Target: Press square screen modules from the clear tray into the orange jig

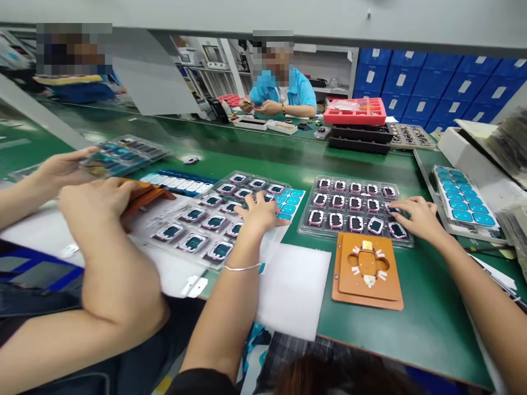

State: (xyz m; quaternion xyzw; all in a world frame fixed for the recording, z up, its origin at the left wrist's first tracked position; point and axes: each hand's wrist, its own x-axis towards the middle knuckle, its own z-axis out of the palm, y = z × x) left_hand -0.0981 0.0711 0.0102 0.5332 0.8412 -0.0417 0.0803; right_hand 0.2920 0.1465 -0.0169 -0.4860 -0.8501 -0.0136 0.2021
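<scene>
My left hand [259, 211] lies flat with its fingers spread on the near right end of a clear tray [193, 241] of small pink-framed dark parts, beside a sheet of blue stickers [293, 201]. My right hand [414, 218] reaches onto the right end of a second clear tray [307, 227] and its fingertips touch a part [391, 210] in the middle row. An orange jig plate [368, 271] with a cut-out lies on the green bench just in front of that tray. A white sheet [293, 291] lies between my arms.
A co-worker's two hands [94, 204] at my left hold an orange jig and a tray. Another blue sticker sheet [465, 204] lies at the right. Red and black trays [356, 112] are stacked at the back, where a person in blue sits. Blue bins [432, 82] line the wall.
</scene>
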